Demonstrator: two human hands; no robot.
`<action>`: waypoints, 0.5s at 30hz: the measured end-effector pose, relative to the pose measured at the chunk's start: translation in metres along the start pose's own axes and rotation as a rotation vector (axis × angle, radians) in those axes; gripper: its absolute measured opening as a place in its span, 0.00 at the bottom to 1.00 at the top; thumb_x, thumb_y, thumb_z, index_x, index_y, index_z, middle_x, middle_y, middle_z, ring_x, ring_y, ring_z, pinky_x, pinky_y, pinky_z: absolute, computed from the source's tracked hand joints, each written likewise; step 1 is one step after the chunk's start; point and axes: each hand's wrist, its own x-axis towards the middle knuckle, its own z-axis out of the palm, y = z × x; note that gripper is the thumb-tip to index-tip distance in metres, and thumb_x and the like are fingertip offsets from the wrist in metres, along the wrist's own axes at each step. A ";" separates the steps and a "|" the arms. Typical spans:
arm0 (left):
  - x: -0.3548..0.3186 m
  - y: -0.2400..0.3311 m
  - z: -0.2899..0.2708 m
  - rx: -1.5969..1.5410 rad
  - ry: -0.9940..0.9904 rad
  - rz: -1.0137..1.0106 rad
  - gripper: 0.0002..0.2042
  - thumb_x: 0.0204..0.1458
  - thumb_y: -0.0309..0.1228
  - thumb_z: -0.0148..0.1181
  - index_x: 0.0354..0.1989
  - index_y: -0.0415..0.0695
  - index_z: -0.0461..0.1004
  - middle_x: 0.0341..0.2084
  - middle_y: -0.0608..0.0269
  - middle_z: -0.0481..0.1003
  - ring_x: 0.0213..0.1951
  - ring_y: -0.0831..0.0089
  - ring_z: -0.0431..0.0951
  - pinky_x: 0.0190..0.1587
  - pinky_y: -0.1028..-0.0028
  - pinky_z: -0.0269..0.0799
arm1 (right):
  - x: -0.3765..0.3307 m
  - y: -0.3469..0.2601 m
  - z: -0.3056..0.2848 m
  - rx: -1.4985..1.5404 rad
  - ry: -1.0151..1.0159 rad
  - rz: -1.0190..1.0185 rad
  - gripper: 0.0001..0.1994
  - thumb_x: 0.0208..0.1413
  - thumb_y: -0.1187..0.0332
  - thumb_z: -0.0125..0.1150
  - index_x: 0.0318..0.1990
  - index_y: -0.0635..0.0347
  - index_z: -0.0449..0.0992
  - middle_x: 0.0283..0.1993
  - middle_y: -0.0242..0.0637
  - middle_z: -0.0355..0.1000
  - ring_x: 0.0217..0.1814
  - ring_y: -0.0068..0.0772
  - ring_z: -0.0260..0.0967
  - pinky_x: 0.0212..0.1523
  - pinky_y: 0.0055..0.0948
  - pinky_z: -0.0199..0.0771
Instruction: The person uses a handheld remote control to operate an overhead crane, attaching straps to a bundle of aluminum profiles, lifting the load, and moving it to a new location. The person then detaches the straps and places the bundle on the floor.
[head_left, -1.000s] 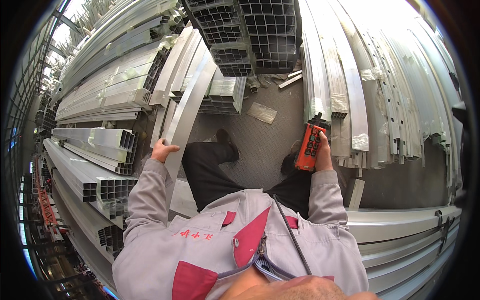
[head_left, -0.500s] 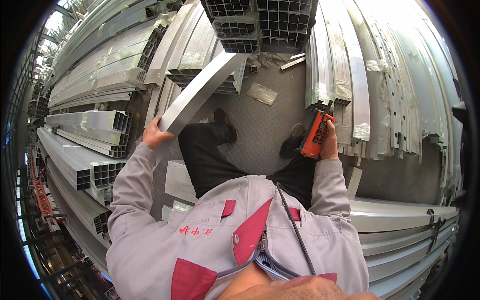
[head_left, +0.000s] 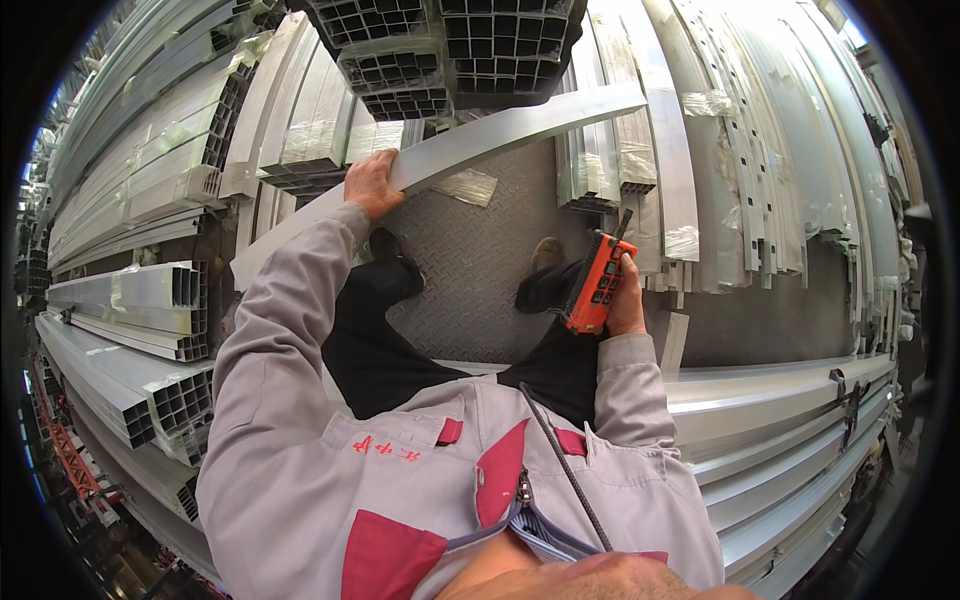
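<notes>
A long silvery metal bar (head_left: 490,137) slants across in front of me, its right end higher and over the stacks on the right. My left hand (head_left: 373,186) is closed over the bar's near edge, left of its middle. The side of the bar away from me does not show, so I cannot tell whether it is hollow. In my right hand (head_left: 628,302) is an orange handheld remote control (head_left: 601,284) with dark buttons and a short black antenna. The fingers wrap round its right side, and the remote is above my right thigh.
A hanging or raised bundle of square tubes (head_left: 450,60) fills the top centre, open ends facing me. Stacks of metal profiles stand on the left (head_left: 130,300) and right (head_left: 680,200). More long bars (head_left: 760,400) lie at lower right. A cardboard-like scrap (head_left: 468,187) lies on the patterned floor (head_left: 480,270).
My left hand has moved forward and right with the bar, whose far end has swung to the right below the tube bundle. The remote stays in my right hand.
</notes>
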 end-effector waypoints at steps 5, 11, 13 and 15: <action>0.077 0.047 0.051 0.004 0.107 0.179 0.36 0.41 0.36 0.69 0.64 0.47 0.67 0.55 0.56 0.75 0.57 0.60 0.75 0.60 0.62 0.67 | 0.002 -0.003 -0.005 -0.009 0.075 -0.014 0.22 0.67 0.47 0.52 0.51 0.58 0.77 0.41 0.36 0.80 0.38 0.31 0.79 0.40 0.31 0.82; 0.152 0.079 0.106 -0.056 -0.151 0.174 0.36 0.51 0.39 0.65 0.69 0.47 0.60 0.57 0.48 0.73 0.60 0.52 0.74 0.64 0.53 0.66 | -0.003 -0.007 0.005 -0.014 0.017 0.046 0.28 0.65 0.40 0.49 0.44 0.62 0.75 0.35 0.40 0.75 0.36 0.36 0.74 0.37 0.33 0.77; 0.175 0.086 0.122 -0.027 -0.042 0.241 0.30 0.55 0.39 0.61 0.66 0.44 0.65 0.61 0.48 0.72 0.62 0.50 0.72 0.65 0.49 0.65 | -0.004 -0.007 0.010 -0.014 0.078 0.048 0.29 0.65 0.40 0.48 0.43 0.62 0.74 0.34 0.40 0.73 0.36 0.37 0.72 0.37 0.33 0.76; 0.187 0.092 0.136 0.042 0.120 0.279 0.26 0.56 0.39 0.59 0.62 0.42 0.69 0.61 0.47 0.73 0.62 0.49 0.72 0.65 0.49 0.65 | -0.006 -0.009 0.016 -0.026 0.087 0.043 0.29 0.65 0.40 0.47 0.41 0.62 0.74 0.34 0.40 0.72 0.36 0.37 0.71 0.37 0.34 0.74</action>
